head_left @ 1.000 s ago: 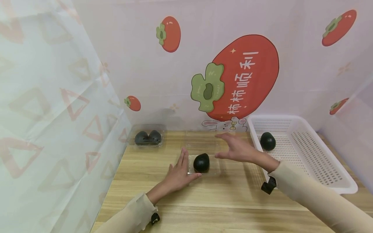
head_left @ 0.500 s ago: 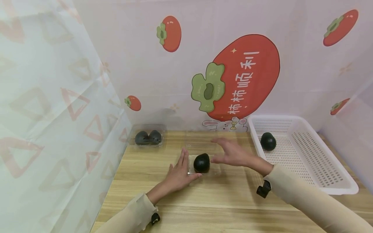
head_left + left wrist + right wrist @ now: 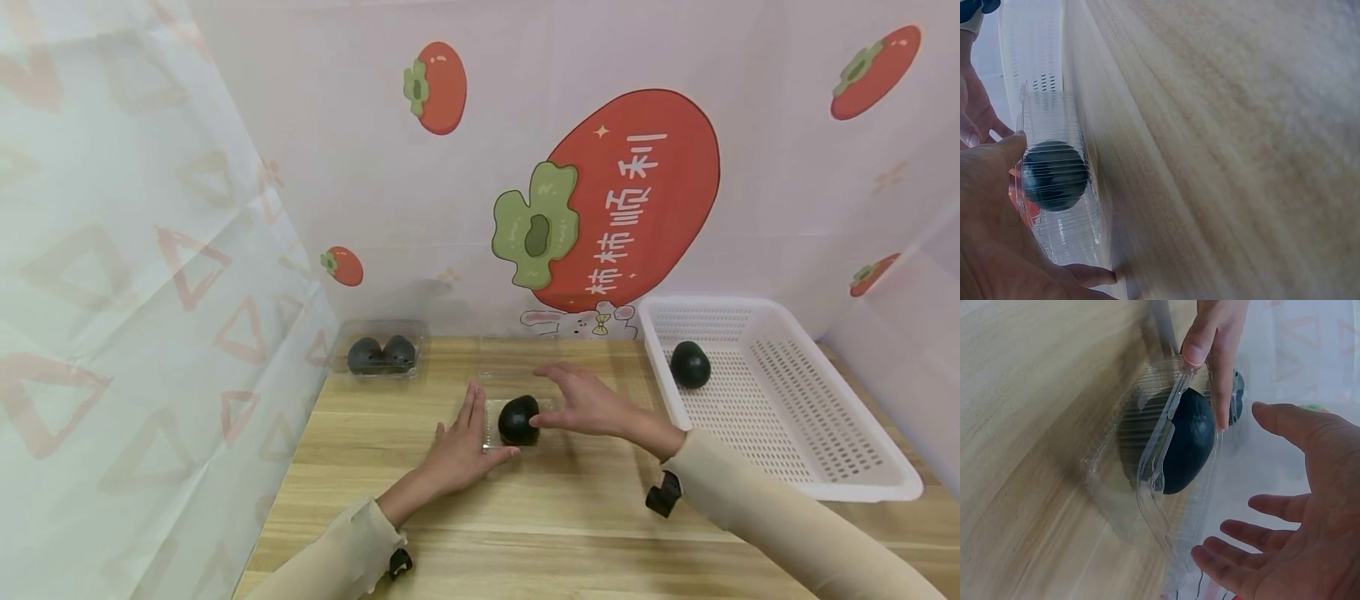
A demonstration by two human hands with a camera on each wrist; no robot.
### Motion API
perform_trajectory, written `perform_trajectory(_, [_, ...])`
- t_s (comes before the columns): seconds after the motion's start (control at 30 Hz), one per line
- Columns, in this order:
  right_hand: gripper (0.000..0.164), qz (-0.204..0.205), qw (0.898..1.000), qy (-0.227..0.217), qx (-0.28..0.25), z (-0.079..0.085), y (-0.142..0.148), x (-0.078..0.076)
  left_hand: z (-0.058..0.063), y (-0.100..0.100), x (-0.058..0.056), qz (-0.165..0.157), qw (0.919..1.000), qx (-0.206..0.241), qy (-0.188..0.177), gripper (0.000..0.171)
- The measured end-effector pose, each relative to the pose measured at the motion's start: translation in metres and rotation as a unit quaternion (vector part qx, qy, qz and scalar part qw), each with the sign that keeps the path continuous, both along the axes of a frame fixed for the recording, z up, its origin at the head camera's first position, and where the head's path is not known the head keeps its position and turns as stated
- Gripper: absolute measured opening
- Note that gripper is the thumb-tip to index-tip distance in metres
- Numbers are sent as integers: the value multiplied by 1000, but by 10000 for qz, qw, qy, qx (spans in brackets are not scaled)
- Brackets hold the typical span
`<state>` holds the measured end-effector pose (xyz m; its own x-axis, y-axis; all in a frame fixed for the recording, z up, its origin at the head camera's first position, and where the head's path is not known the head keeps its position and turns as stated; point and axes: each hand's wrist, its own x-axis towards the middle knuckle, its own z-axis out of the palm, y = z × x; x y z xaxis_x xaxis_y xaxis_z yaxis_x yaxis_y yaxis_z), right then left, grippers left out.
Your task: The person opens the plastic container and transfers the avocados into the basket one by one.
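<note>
A dark green avocado [image 3: 517, 421] sits in a clear plastic clamshell box [image 3: 1154, 462] on the wooden table, in the middle of the head view. The box's lid [image 3: 513, 357] lies folded back toward the wall. My left hand [image 3: 453, 458] rests against the box's left side, thumb along the near rim and fingers stretched along the side. Over the box's right part hovers my right hand [image 3: 588, 404], thumb and fingers spread, holding nothing. In the right wrist view its fingers [image 3: 1260, 534] stand apart from the avocado.
At the back left stands another clear box [image 3: 378, 327] with two dark avocados [image 3: 398, 354] inside. A white perforated basket [image 3: 810, 417] on the right holds one avocado [image 3: 690, 364]. A persimmon-printed cloth [image 3: 465, 192] rises behind the table [image 3: 525, 508], and another closes the left.
My right hand has moved left and slightly toward me, from beyond the box's right edge to over the box beside the avocado. The left hand stays in place.
</note>
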<state>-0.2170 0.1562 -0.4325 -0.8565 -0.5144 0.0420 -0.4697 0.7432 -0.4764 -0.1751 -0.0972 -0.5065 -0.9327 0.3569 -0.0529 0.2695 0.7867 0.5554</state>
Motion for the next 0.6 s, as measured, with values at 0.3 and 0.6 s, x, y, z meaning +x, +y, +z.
perform_trajectory(0.3, [82,-46,9998,-169,-24,-7,-8,2,0,0,0,5,10000,-13,-7,117])
perform_trajectory(0.6, [79,-128,9996,-220,-112,-16,-19,2,2,0,0,6,10000,-49,-6,116])
